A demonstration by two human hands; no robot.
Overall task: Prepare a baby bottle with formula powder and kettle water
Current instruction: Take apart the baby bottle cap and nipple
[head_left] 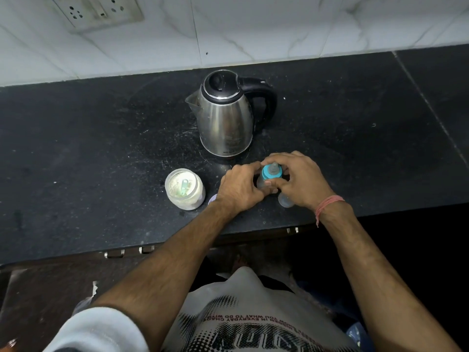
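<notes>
A person stands at a black stone surface [76,148], both hands closed around a clear baby bottle [261,182] with a turquoise collar [269,174] and a teat [273,168], just in front of a stainless steel electric kettle [225,115]. The bottle stands near the front edge of the surface, at 6 o'clock from the kettle. The left hand [238,186] wraps the bottle's body from the 9 o'clock side, its grip clamped on the bottle. The right hand [297,176] arches over from 3 o'clock, fingers curled on the collar and thumb pressed against the bottle's side. The bottle's contents cannot be made out behind the fingers.

At 9 o'clock from the bottle, an open glass jar [184,188] holds pale formula powder, with a light green scoop [184,187] lying in it. A pale round lid [212,199] shows partly between the jar and the left wrist. A clear plastic cap [285,200] rests on the surface under the right hand.

The kettle's black lid is closed, its spout pointing to 9 o'clock and its black handle to 3 o'clock; small lettering near its base is too small to read. The person's printed T-shirt [253,321] shows, upside down, the partial words "IN EVERYDAY" and "YOU WHAT TO DO". A pink thread [327,203] circles the right wrist. A wall socket panel [99,10] sits at 11 o'clock on the marble-patterned tiles.
</notes>
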